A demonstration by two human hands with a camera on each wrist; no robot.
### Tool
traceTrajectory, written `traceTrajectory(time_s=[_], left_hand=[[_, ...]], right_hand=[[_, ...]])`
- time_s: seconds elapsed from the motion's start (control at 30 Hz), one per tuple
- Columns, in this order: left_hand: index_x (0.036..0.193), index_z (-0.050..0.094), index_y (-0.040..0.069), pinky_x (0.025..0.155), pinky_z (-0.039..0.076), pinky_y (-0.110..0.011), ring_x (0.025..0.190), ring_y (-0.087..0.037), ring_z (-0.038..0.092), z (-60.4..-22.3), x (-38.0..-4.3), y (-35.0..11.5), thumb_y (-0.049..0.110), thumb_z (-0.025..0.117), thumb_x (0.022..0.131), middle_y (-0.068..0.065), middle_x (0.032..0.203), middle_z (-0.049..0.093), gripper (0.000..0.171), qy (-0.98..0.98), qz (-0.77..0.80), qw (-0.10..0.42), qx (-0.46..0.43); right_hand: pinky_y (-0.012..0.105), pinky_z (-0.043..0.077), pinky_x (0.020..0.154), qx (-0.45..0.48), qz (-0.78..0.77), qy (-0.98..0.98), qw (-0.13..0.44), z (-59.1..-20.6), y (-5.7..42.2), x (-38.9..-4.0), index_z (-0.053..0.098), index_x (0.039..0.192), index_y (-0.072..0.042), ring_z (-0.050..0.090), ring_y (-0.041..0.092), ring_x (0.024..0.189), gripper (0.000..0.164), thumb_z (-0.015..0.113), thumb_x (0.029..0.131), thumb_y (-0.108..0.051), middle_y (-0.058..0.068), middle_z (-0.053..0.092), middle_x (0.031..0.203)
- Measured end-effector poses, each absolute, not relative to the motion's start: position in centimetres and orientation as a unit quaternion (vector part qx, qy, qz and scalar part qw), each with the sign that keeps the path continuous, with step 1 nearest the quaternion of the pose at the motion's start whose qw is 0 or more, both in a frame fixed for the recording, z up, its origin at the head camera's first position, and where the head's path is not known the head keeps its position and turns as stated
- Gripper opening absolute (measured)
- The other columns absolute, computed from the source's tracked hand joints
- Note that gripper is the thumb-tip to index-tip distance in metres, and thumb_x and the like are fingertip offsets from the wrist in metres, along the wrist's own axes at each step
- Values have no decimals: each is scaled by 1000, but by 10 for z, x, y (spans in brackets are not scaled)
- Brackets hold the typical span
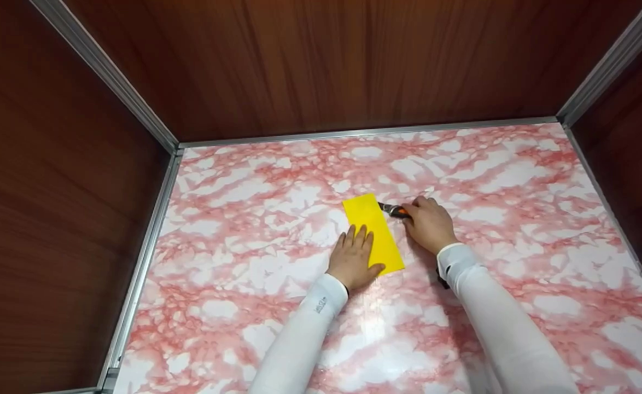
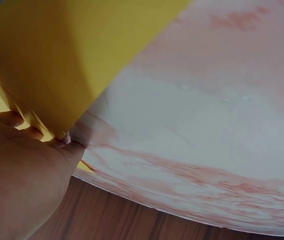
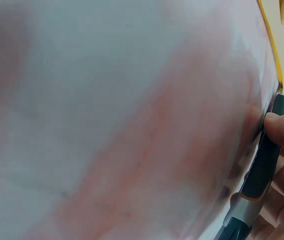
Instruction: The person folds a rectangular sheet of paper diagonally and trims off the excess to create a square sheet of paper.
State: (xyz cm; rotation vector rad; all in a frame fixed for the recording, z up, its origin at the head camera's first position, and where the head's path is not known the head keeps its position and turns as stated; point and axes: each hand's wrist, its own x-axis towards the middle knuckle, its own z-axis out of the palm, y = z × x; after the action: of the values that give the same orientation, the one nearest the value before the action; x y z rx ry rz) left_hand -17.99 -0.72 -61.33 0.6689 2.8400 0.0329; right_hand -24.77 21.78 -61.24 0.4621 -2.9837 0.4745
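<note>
A yellow sheet of paper (image 1: 382, 238), longer than wide, lies at a slant on the marbled tabletop. My left hand (image 1: 355, 260) rests on its left side with straight, spread fingers, the thumb reaching its near edge. Seen from the left wrist, the yellow paper (image 2: 47, 60) fills the upper left and the fingertips sit along its edge. My right hand (image 1: 430, 223) grips a dark utility knife (image 1: 391, 210) with an orange part, its tip at the paper's right edge near the far end. In the right wrist view the thumb presses along the knife's handle (image 3: 261, 165).
The red-and-white marbled tabletop (image 1: 233, 268) extends around both hands. Dark wood panels (image 1: 354, 65) stand at the back and on both sides, joined by metal corner rails (image 1: 118, 82). A metal strip (image 1: 299, 137) runs along the back edge.
</note>
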Motion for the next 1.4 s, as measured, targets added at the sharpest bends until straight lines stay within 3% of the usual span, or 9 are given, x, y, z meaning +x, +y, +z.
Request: traceTrajectory(time_s=[0.83,1.1,1.4], left_hand=[[164,24,12,124,13,-47,156,-33,11,-618,-183,-7,66,46,100,-9,170,17,86,966,25,121,229],[165,19,13,125,10,-47,157,-31,6,-621,-183,-8,67,43,101,-8,171,11,87,963,35,143,226],[164,22,11,124,12,-48,156,-33,9,-614,-180,-8,63,44,102,-10,170,15,84,963,36,130,233]], right_hand=[[56,47,83,76,174,-979,76,-610,258,-248,69,128,3,55,42,97,37,71,95,-15,22,61,109],[60,46,78,60,197,-971,124,-604,302,-234,70,124,1,55,43,95,34,73,93,-12,23,61,105],[63,43,82,23,192,-975,112,-605,349,-209,66,125,3,52,47,99,34,69,95,-13,25,58,109]])
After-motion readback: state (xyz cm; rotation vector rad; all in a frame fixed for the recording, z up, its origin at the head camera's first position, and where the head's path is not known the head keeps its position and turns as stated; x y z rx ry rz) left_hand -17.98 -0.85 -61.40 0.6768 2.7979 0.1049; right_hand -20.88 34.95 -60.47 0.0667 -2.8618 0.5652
